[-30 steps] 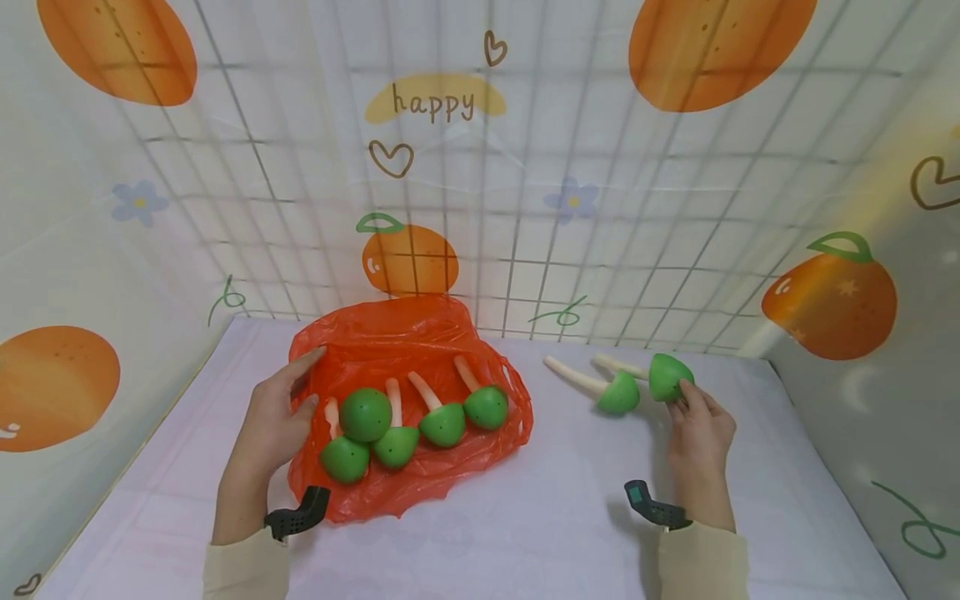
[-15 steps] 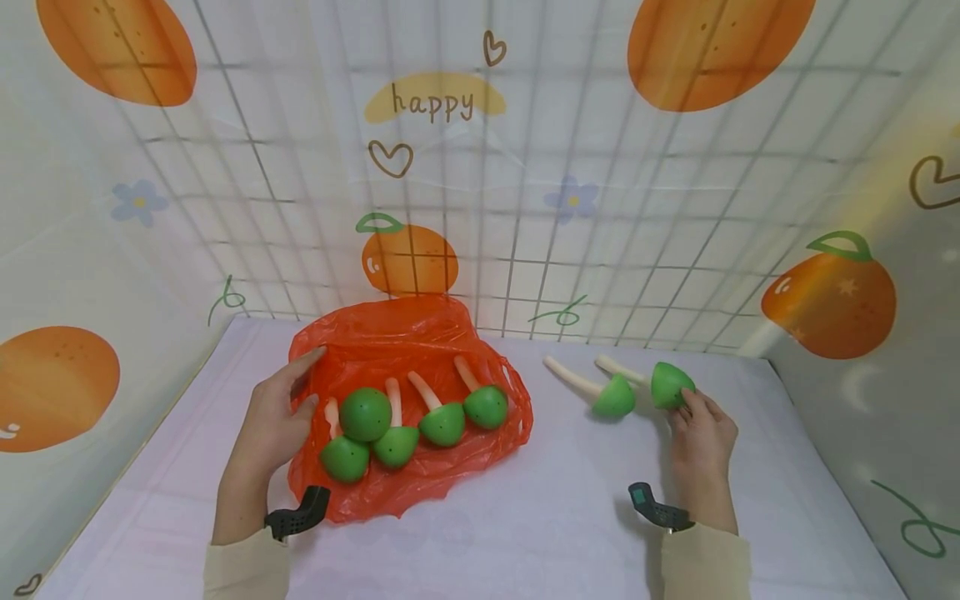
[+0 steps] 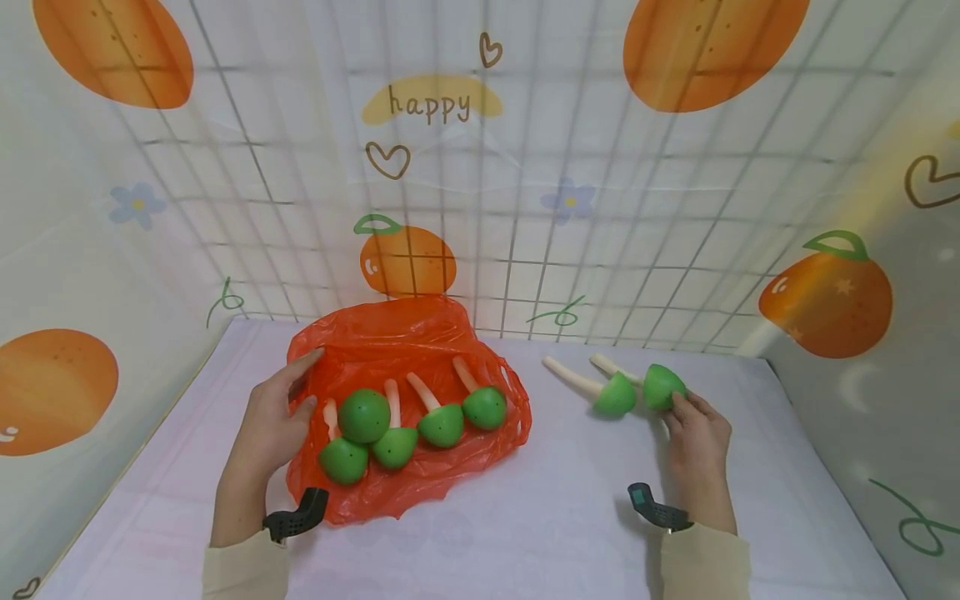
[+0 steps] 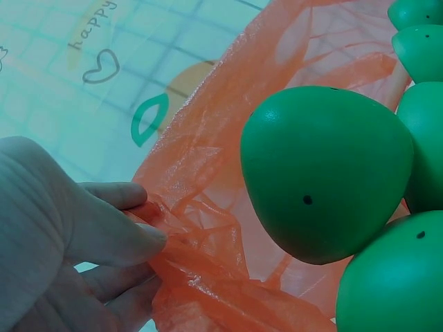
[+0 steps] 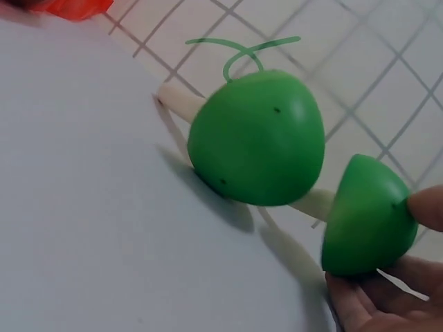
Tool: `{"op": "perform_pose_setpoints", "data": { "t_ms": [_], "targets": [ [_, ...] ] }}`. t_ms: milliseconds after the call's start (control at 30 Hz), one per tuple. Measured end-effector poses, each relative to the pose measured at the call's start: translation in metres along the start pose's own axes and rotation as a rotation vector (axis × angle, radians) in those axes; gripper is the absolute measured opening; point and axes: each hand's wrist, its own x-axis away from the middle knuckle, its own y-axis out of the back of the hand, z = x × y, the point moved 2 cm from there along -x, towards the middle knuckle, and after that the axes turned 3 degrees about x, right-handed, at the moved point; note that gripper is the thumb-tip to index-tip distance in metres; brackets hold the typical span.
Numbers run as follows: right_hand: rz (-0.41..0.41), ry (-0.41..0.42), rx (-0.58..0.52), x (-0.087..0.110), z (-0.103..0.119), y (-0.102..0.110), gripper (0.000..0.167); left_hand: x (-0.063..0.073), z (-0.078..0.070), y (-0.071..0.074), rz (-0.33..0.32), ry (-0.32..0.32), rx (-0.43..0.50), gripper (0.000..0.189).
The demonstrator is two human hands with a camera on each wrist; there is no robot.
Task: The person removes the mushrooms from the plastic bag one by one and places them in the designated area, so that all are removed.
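Note:
A red plastic bag [image 3: 390, 321] lies spread on the left half of the table, its edge pinched between the thumb and fingers of my left hand [image 3: 276, 417]. Several toy mushrooms with green caps [image 3: 441, 425] and pale stems rest in it, one cap [image 4: 325, 173] sitting on top of others. On the right, my right hand [image 3: 697, 442] grips the green cap of another toy mushroom [image 3: 663, 387] by its side, thumb above and fingers below. Its pale stem points to the back left. Just left of it lies one more toy mushroom [image 3: 615, 396], overlapping that stem.
A pale cloth covers the table [image 3: 525, 517]. Behind it rises a wire grid draped with printed sheeting [image 3: 487, 183], and similar sheeting closes in both sides. Each wrist carries a black camera mount [image 3: 300, 512].
My right hand has shifted slightly, the mushroom cap in its grip turning and dropping a little toward the front. The left hand and the bag stay as they were.

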Motion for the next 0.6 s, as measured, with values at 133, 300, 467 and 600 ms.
{"op": "perform_pose_setpoints", "data": {
  "t_ms": [133, 300, 467, 600],
  "targets": [
    [0.025, 0.015, 0.128, 0.0004, -0.0017, 0.0014, 0.058, -0.0001, 0.0003, -0.0003, -0.002, -0.008, 0.002, 0.067],
    [0.042, 0.045, 0.247, 0.0008, -0.0027, 0.0034, 0.057, -0.0001, 0.0008, -0.0005, -0.004, -0.011, 0.006, 0.067],
    [0.034, 0.05, 0.278, -0.0005, -0.0024, 0.0037, 0.057, -0.0003, 0.0006, -0.0004, -0.008, -0.011, -0.005, 0.066],
    [0.032, 0.062, 0.273, 0.0, -0.002, 0.0031, 0.057, -0.0004, 0.0, -0.0002, -0.01, -0.008, -0.012, 0.065]
  ]
}}
